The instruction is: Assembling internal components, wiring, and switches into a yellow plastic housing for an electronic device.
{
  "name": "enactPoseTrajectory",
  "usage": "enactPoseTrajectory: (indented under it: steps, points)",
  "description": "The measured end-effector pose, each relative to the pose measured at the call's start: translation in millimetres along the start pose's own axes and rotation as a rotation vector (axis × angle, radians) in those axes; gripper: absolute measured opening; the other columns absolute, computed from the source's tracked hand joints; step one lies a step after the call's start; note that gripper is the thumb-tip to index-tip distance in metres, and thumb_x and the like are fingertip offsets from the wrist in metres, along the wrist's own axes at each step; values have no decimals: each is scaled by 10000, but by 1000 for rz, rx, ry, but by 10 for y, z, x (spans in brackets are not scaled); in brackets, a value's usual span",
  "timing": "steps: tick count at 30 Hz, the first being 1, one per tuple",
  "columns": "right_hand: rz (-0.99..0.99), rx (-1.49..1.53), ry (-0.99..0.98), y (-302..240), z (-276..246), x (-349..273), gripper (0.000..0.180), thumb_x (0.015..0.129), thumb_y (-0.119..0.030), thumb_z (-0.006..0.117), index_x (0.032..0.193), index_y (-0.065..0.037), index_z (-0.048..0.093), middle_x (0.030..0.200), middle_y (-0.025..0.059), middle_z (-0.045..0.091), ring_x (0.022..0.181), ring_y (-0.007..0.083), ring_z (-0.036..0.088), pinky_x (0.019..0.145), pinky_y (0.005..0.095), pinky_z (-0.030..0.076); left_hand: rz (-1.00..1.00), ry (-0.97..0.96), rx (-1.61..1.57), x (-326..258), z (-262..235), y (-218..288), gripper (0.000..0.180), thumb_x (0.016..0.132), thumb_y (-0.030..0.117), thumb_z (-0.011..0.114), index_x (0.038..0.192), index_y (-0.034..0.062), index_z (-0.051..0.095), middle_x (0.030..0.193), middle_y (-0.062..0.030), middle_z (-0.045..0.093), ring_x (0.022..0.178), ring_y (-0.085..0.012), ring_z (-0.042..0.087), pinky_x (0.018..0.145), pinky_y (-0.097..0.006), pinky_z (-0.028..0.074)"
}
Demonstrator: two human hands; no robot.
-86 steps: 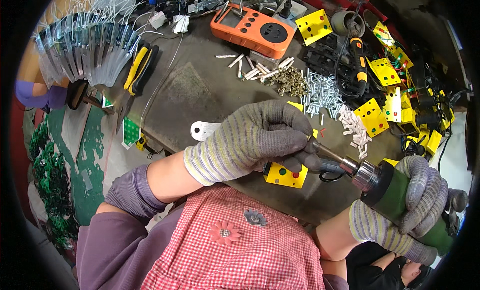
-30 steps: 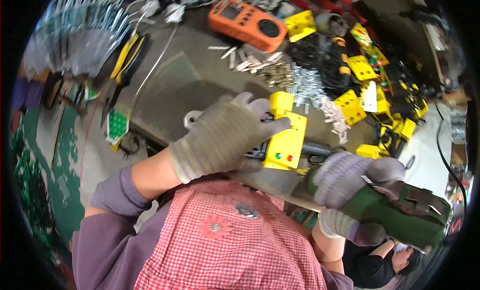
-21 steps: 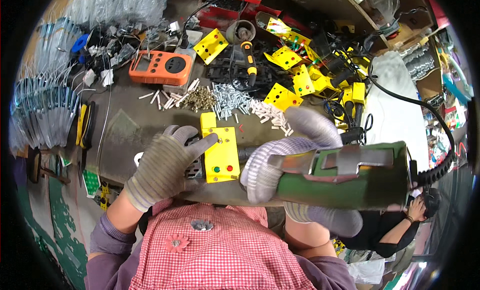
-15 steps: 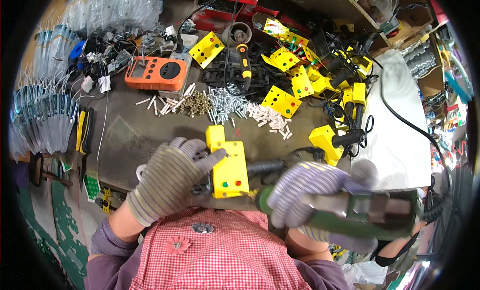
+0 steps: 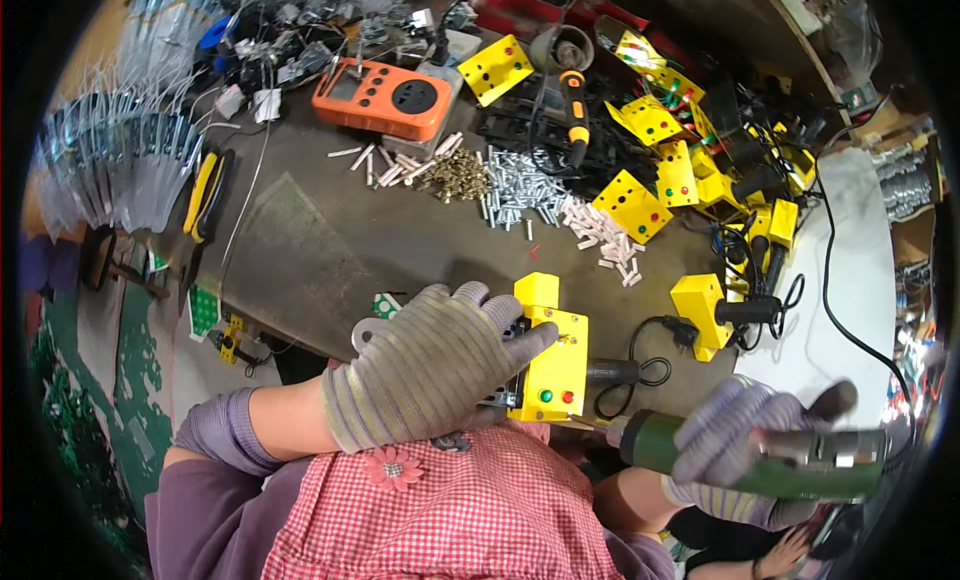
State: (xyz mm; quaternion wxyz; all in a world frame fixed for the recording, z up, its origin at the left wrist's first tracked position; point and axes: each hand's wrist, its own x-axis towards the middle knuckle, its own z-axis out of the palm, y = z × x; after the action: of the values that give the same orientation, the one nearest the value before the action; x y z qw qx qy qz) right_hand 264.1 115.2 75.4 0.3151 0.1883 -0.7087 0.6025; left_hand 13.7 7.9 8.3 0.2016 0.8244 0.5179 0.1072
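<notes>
Cluttered dark worktop (image 5: 330, 250); screw pile (image 5: 520, 185) at twelve o'clock. Left hand (image 5: 430, 365) grasping yellow switch box (image 5: 548, 365); right hand (image 5: 745, 450) clenched around green power screwdriver (image 5: 770, 460).

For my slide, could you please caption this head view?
Gloved left hand steadies a yellow metal box; gloved right hand grips a green power screwdriver.

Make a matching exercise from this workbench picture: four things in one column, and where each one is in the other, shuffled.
Things:
1. yellow box
2. green power tool
3. orange meter
4. pile of silver screws

Places:
A. at the far side of the bench, beside a yellow plate
B. in the gloved right hand
C. under the gloved left hand, near the bench edge
D. mid-bench, between brass bits and white pegs

Pairs: 1-C, 2-B, 3-A, 4-D
</notes>
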Motion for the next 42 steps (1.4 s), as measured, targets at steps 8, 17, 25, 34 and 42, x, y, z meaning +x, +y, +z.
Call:
enactPoseTrajectory:
  steps: [8,17,25,34,42]
  points:
    - [128,-507,1252,-722,461,-289,849,946,-379,584,1592,-13,172,1323,213,527,1143,357,534,1071,475,356,-1,193,27,-194,71,-278,693,659,359,827,1302,204,621,1157,-78,577,1011,-266,593,822,-416,503]
    - [1206,-1722,1240,-609,-761,-2354,704,884,-25,608,1535,-13,339,1492,160,465,1370,295,448,1170,354,304,-144,286,38,-677,74,-753,783,643,327,856,1360,163,586,1270,-150,571,1105,-363,595,935,-467,506]
    - [1586,-2022,991,-1519,-804,-3406,451,915,-139,637,1343,-40,536,1161,147,606,1034,227,574,893,321,443,-661,989,246,-1312,-211,-1087,240,821,259,730,963,68,698,961,-131,663,914,-347,625,804,-449,506]
    - [637,-1590,882,11,240,-197,233,901,-79,620,1115,0,666,1003,140,673,862,231,641,796,319,509,-1153,630,98,-1877,-276,-1439,421,760,281,789,1065,9,689,968,-164,699,915,-347,656,842,-387,515]
    - [602,-19,527,1602,912,1050,808,762,-232,830,1430,-64,406,1302,128,548,1185,269,580,1004,428,490,-475,811,-455,-1420,-325,-670,452,698,248,858,1090,67,726,916,-67,719,832,-171,686,742,-313,529]
